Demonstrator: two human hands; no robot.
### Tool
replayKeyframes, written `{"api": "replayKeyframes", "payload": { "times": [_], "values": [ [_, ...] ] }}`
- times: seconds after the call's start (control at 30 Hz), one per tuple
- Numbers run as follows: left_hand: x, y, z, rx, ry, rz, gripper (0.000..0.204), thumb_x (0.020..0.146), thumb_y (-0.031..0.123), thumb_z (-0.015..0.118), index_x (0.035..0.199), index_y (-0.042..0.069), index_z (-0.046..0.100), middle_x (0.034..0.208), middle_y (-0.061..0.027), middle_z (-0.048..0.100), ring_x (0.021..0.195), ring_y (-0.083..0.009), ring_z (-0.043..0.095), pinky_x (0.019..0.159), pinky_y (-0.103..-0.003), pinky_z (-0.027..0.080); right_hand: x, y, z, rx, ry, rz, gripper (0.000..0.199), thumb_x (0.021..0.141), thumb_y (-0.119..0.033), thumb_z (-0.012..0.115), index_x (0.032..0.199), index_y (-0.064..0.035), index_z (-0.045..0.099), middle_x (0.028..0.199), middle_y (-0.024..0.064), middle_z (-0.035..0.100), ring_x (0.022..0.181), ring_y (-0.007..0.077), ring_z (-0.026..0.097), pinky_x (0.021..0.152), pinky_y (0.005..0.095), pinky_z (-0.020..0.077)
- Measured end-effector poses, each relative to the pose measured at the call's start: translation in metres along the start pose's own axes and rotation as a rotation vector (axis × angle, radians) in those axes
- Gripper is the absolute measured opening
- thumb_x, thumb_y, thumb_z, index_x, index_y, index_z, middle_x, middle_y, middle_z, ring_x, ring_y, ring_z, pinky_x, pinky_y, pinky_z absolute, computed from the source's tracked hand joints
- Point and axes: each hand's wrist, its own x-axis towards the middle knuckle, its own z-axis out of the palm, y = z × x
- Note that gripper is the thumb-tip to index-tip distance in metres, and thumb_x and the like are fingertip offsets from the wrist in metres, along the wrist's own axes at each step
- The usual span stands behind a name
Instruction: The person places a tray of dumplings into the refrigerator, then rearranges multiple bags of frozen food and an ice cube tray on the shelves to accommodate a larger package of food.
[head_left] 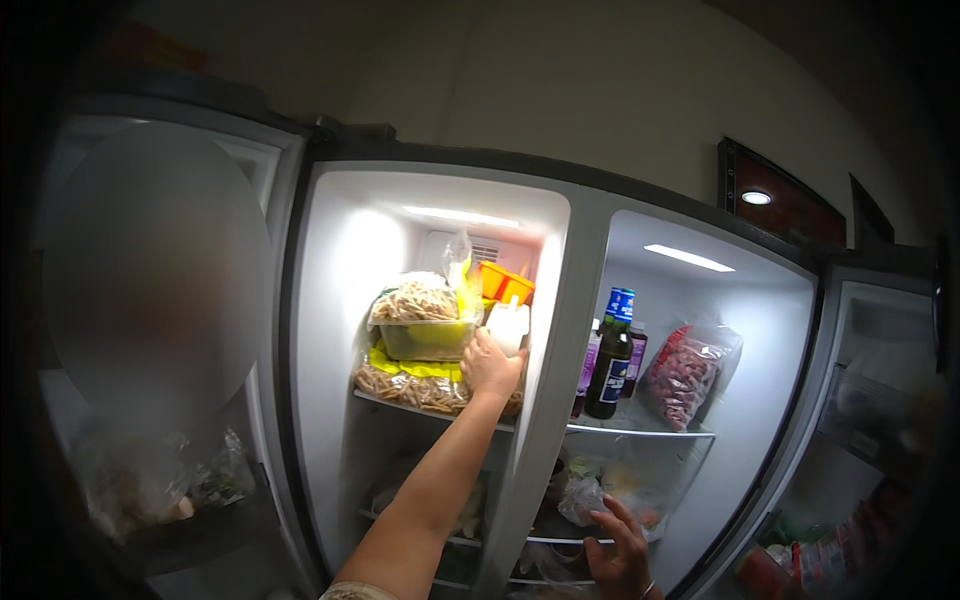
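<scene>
- Within the left compartment [335, 270] of the refrigerator [545, 420], head view: left hand [492, 368] at a white container [508, 325]; fingers [483, 343] bent against its lower part, whether gripping cannot be told.
- Left of the container: clear tub [425, 342] atop bagged brown strips [410, 390].
- Right compartment [765, 370], upper shelf: green bottle [608, 372], bagged red pieces [682, 378].
- Below: right hand [622, 566], fingers [620, 510] spread, near a clear plastic bag [580, 500].

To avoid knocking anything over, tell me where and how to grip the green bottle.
Probably the slim neck of the green bottle, from the front: it stands upright near the front of the shelf, purple-labelled bottles flanking its body.
</scene>
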Motion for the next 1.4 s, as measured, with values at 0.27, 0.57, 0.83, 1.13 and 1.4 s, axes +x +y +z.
{"api": "replayKeyframes", "payload": {
  "times": [0.27,0.57,0.83,1.13,1.4],
  "values": [
    [0.014,-0.011,-0.001,-0.274,0.097,-0.043,0.065,0.066,0.034,0.070,0.112,-0.002,0.042,0.111,-0.0204,0.052,0.103,-0.0360,0.053,0.087,-0.044,0.043,-0.016,0.006,0.024,0.183,-0.024,0.255,0.033,0.076,-0.002,0.059,0.109,0.0010,0.057,0.125,0.0198,0.048,0.097,0.0288,0.060,0.079,0.0345,0.0514],
    [-0.024,-0.071,-0.092,-0.668,-0.103,0.214,0.056,0.066,0.024,0.075,0.105,-0.005,0.048,0.096,-0.0180,0.060,0.086,-0.0273,0.061,0.074,-0.035,0.049,0.022,-0.012,0.072,0.275,-0.130,0.079,0.033,0.075,0.001,0.061,0.108,0.0004,0.058,0.126,0.0198,0.047,0.095,0.0230,0.062,0.080,0.0313,0.0508],
    [-0.074,-0.127,-0.153,-0.782,-0.163,0.089,0.057,0.065,0.014,0.076,0.110,-0.005,0.048,0.099,-0.0133,0.060,0.087,-0.0172,0.060,0.075,-0.030,0.050,0.118,-0.051,0.107,0.270,0.121,-0.223,0.023,0.078,0.000,0.060,0.101,-0.0011,0.057,0.107,0.0214,0.059,0.100,0.0352,0.059,0.080,0.0379,0.0494],
    [-0.080,-0.131,-0.199,-0.680,-0.064,-0.003,0.053,0.062,0.012,0.076,0.105,-0.003,0.049,0.098,-0.0145,0.060,0.084,-0.0212,0.061,0.071,-0.032,0.051,0.332,-0.017,0.180,-0.118,0.204,0.142,0.021,0.081,-0.011,0.048,0.092,0.0002,0.061,0.094,0.0263,0.061,0.091,0.0373,0.060,0.080,0.0388,0.0484],
    [-0.079,-0.148,-0.224,-0.552,-0.025,-0.009,0.059,0.063,0.010,0.079,0.110,-0.002,0.047,0.103,-0.0136,0.057,0.091,-0.0195,0.059,0.073,-0.032,0.052,0.389,0.063,0.218,-0.434,0.073,0.351,0.021,0.082,-0.016,0.050,0.093,-0.0034,0.063,0.099,0.0199,0.063,0.096,0.0321,0.061,0.083,0.0375,0.0482]
  ]
}}
